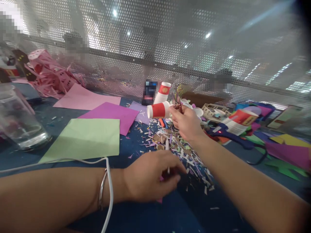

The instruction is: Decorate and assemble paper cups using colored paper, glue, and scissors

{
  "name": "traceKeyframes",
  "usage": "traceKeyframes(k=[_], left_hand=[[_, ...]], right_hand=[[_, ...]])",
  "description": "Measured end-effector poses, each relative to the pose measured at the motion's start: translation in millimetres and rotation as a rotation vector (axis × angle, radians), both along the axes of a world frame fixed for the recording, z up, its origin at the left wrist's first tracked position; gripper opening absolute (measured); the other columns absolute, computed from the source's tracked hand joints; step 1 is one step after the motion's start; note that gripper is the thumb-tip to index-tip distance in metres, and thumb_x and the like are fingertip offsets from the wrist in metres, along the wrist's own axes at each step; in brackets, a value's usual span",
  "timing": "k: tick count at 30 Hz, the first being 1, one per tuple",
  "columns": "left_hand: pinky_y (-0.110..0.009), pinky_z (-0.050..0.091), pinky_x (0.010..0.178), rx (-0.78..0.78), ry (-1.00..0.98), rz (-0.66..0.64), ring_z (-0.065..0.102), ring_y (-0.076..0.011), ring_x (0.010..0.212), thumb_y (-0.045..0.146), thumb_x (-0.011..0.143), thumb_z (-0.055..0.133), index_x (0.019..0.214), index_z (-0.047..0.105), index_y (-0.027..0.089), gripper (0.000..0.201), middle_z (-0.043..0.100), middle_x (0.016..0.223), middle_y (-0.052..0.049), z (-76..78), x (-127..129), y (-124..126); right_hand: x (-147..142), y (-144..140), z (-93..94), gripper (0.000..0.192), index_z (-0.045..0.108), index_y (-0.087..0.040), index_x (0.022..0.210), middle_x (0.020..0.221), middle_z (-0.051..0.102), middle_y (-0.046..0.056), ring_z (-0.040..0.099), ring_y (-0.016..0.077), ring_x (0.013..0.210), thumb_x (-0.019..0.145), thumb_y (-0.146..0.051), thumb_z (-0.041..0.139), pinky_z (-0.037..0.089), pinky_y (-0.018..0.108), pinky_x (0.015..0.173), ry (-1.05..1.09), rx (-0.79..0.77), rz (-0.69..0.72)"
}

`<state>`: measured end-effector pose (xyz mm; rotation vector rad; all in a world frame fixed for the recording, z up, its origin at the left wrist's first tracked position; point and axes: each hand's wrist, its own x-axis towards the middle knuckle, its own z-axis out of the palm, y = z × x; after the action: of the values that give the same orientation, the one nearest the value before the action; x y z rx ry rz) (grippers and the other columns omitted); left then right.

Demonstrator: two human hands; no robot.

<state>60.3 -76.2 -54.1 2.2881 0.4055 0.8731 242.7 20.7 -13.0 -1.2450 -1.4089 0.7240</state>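
Observation:
My left hand (155, 176) is low in the middle, its fingers curled down and slightly blurred. Bits of a piece of pink paper (159, 200) show in and below it, so it seems to hold that paper; most of it is hidden. Farther out, my right hand (186, 121) is closed around small dark-reddish scissors (178, 104) whose tips point up. A red-and-white paper cup (158, 110) lies on its side just left of the right hand's fingers. Under and between both hands spreads a heap of paper scraps (184, 149).
Green (89, 137), magenta (111, 115) and pink sheets (82, 97) lie left, near a glass of water (24, 123). A white cable (109, 191) crosses my left wrist. Rightward are a blue glue gun (233, 134) and tilted cups (240, 121). A perforated screen (145, 42) stands behind.

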Motion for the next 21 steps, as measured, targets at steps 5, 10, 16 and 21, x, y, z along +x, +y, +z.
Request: traceKeyframes(k=[5,10,16,21], left_hand=[[-0.025,0.051,0.06,-0.584,-0.36,0.26,0.058,-0.012,0.071,0.034,0.089,0.066,0.113,0.047,0.017,0.035,0.059,0.088,-0.001,-2.9,5,13],[-0.028,0.054,0.066,-0.926,-0.542,0.33,0.066,-0.0157,0.081,0.045,0.086,0.073,0.129,0.038,0.019,0.061,0.061,0.107,-0.008,0.3,5,20],[-0.028,0.054,0.074,-1.027,-0.545,0.222,0.066,-0.0151,0.083,0.042,0.088,0.073,0.113,0.054,0.014,0.042,0.065,0.101,-0.009,-1.2,6,26],[-0.029,0.056,0.073,-0.939,-0.541,0.297,0.068,-0.0177,0.087,0.034,0.087,0.074,0.122,0.054,0.02,0.042,0.064,0.109,-0.008,1.0,5,24]], right_hand=[[11,-47,7.9,0.032,0.047,-0.026,0.078,0.058,0.024,-0.009,0.018,0.0094,0.047,0.086,-0.045,0.071,0.012,0.029,0.043,0.101,-0.037,0.059],[21,-81,4.7,0.027,0.054,-0.025,0.083,0.058,0.023,-0.009,0.015,0.0087,0.048,0.084,-0.041,0.077,0.009,0.029,0.044,0.209,-0.141,0.098],[25,-93,-0.7,0.029,0.054,-0.025,0.084,0.058,0.022,-0.01,0.013,0.0084,0.047,0.084,-0.044,0.077,0.009,0.028,0.043,0.206,-0.209,0.146],[30,-90,-8.7,0.029,0.057,-0.023,0.088,0.059,0.024,-0.01,0.014,0.0078,0.049,0.087,-0.046,0.073,0.01,0.027,0.043,0.176,-0.231,0.153]])
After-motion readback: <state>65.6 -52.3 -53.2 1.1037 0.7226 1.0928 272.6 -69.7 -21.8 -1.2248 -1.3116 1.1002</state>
